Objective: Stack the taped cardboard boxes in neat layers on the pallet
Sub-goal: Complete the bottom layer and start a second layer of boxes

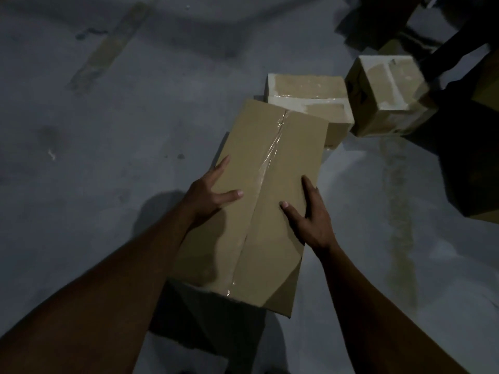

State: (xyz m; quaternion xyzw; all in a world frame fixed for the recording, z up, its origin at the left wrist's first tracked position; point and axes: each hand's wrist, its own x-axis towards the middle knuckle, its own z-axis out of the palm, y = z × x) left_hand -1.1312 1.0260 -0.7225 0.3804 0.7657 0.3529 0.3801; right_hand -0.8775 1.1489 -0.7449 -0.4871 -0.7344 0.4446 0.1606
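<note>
A long brown cardboard box [259, 190] with clear tape along its top seam lies in the middle of the view, above the grey floor. My left hand [210, 195] holds its left edge, thumb on top and fingers along the side. My right hand [310, 214] holds its right edge the same way. Behind it a second taped box [307, 101] sits on the floor. A third, smaller taped box [383, 93] stands to the right of that one. No pallet shows in this dim view.
Grey concrete floor [108, 157] spreads to the left, with a strip of old tape [108, 47] stuck on it. Dark shapes, seemingly more cardboard, fill the upper right corner [469, 147]. A pale streak [397, 190] runs down the floor at right.
</note>
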